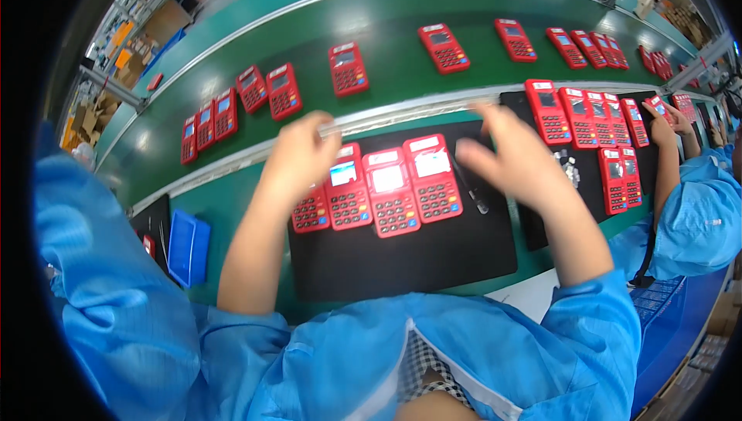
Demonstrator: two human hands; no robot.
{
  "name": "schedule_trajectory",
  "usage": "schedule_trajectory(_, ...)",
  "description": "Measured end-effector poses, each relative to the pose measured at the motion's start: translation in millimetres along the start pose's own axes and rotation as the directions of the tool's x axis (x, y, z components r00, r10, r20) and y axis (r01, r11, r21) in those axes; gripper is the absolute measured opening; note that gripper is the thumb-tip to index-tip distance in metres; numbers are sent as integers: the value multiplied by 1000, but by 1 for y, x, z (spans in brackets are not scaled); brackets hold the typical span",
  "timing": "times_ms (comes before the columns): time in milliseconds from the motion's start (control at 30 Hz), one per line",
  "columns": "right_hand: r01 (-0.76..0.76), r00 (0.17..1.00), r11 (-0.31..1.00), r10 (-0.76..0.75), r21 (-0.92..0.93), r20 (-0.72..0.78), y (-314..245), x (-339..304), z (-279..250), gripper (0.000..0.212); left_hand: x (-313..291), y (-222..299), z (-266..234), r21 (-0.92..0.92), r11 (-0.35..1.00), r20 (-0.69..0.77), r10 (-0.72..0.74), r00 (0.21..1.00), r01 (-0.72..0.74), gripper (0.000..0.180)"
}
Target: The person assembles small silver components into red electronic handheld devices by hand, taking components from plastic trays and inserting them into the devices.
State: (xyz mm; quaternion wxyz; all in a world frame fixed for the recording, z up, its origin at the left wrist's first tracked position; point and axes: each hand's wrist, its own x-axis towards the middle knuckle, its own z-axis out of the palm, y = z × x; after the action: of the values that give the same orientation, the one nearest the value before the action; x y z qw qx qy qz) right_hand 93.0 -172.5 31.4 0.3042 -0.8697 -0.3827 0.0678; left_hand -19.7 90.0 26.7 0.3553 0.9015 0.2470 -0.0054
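Note:
Several red handheld card payment terminals [393, 197] lie side by side on a black mat [402, 263], keypads toward me. The middle ones have bright, lit-looking screens. My left hand [303, 154] hovers over the upper left of this row, its fingers curled but apart and slightly blurred. It partly hides the leftmost terminal [311, 212]. To the right of the row, my right hand [502, 151] is raised with thumb and forefinger spread and nothing between them. It is nearest the rightmost terminal [434, 181]. A thin dark pen-like tool [473, 193] lies between that terminal and my right forearm.
Beyond a metal rail, a green conveyor belt [386, 31] carries more red terminals [349, 69]. A blue plastic bin [188, 247] stands at the left. On the right, another mat holds terminals [591, 118] and small pale parts [568, 168]; a co-worker's hand [663, 123] is near.

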Motion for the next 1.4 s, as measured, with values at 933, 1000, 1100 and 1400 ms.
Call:
schedule_trajectory(933, -446, 866, 830, 305, -334, -397, 142, 200, -44, 59, 128, 43, 37, -897, 431, -49, 126, 991, -99, 33)
schedule_trajectory(1000, -650, 735, 717, 508, -252, -449, 165, 195, -41, 77, 111, 23, 34, -968, 230, -57, 180, 982, -99, 32)
schedule_trajectory(1100, -707, 701, 692, 660, -145, -269, 209, 197, -56, 82, 88, 29, 40, -995, 97, 0, 307, 952, -31, 41)
schedule_trajectory(1400, 64, 988, 996, -54, 64, -146, -38, 114, 38, 75, 18, 28, 41, -996, -73, -83, 419, 904, -57, 42)
